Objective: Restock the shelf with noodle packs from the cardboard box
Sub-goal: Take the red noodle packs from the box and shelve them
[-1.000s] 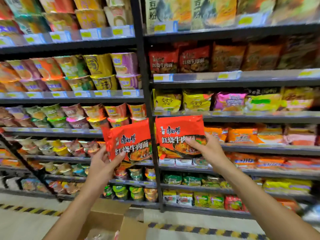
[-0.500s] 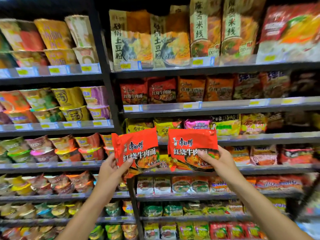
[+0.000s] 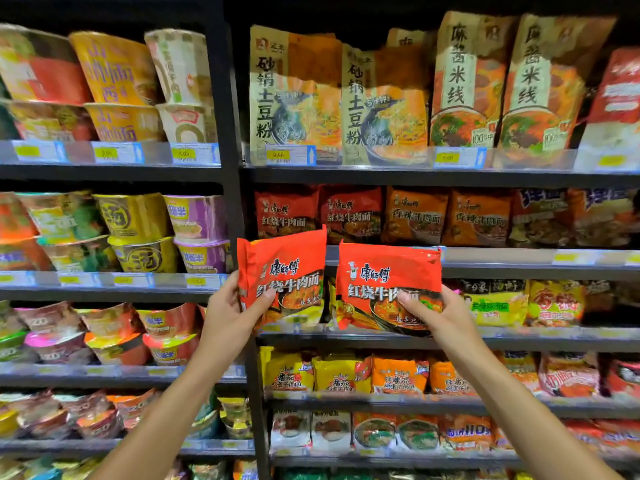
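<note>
My left hand [image 3: 230, 311] grips a red noodle pack [image 3: 284, 268] by its lower left corner. My right hand [image 3: 438, 315] grips a second red noodle pack [image 3: 388, 271] by its lower edge. Both packs are upright, side by side, held in front of the shelf edge [image 3: 502, 259]. Just above and behind them, two matching red noodle packs [image 3: 318, 213] stand in a row on that shelf. The cardboard box is out of view.
A black upright post [image 3: 230, 168] divides the shelving; cup noodles [image 3: 138, 233] fill the left bays. Orange packs [image 3: 446, 216] stand right of the red ones. Tall brown bags [image 3: 339, 102] fill the shelf above; yellow and other packs fill the shelves below.
Both hands have lifted the two red packs up and slightly right, from the lower shelves to just below the row of matching red packs. The view has tilted up; the box has left the frame.
</note>
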{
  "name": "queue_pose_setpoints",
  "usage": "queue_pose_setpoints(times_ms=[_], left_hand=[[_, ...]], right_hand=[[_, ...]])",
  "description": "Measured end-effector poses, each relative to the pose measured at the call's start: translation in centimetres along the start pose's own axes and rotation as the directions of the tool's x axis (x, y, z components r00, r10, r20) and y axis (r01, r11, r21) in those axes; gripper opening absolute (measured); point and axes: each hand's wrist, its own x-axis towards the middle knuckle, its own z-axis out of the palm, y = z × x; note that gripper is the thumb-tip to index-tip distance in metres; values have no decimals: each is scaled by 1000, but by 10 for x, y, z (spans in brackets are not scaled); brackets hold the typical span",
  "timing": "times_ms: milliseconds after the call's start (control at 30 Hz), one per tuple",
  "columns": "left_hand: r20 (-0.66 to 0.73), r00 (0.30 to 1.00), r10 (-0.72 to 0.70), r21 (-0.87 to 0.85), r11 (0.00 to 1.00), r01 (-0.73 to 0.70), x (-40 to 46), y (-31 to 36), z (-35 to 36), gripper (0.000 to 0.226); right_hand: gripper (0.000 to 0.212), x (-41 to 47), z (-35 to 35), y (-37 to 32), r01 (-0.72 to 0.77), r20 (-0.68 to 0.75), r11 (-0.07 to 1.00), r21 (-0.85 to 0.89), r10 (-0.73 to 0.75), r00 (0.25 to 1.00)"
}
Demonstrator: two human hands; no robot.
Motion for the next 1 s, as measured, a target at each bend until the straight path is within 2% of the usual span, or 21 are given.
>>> queue_pose_setpoints(times_ms=[200,333,433,600,800,1000], left_hand=[[31,985,170,81,982,-172,58,5,17,40],[70,973,222,100,969,-228,91,5,31,47],[57,967,249,141,957,-254,112,1,39,53],[68,973,220,183,956,-229,139,-12,49,52],[51,994,96,319,942,-107,157,-35,62,60],[-36,999,7,486,874,11,180,-41,65,45]], right_hand=[[30,39,2,-1,54,-71,997,49,-51,996],[23,65,-1,-5,93,-82,994,56,-88,993],[27,82,-5,-5,119,-72,990,70,-114,991],[29,108,-16,1,155,-32,984,93,-153,988],[28,128,-27,4,211,-27,972,99,-209,977],[27,142,-23,8,313,-3,948,52,-314,950]])
